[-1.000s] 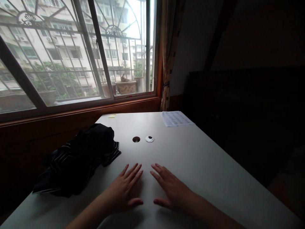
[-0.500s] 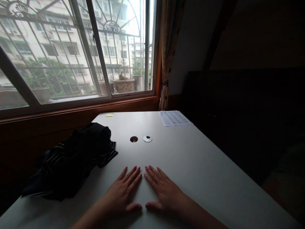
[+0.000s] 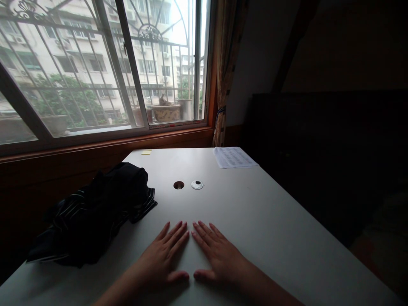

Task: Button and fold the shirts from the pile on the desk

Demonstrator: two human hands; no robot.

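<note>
My left hand (image 3: pixel 164 253) lies palm down on the white table (image 3: pixel 267 238), fingers stretched forward and thumb out to the side. Mirroring it, my right hand (image 3: pixel 219 255) rests flat with its fingers extended, a small gap between the two hands. Neither holds anything. To the left of my left hand is a crumpled heap of dark clothing (image 3: pixel 102 212) with thin white stripes along its edges. Beyond the fingertips are a round cable hole (image 3: pixel 179 185) in the tabletop and, just right of it, its white round cover (image 3: pixel 196 185) with a dark opening.
Printed paper sheets (image 3: pixel 235 157) lie at the table's far right corner, and a yellow sticky note (image 3: pixel 146 152) at the far left. Behind the table stands a barred window (image 3: pixel 165 76) with a tied curtain (image 3: pixel 220 114) beside it. The right side is very dark.
</note>
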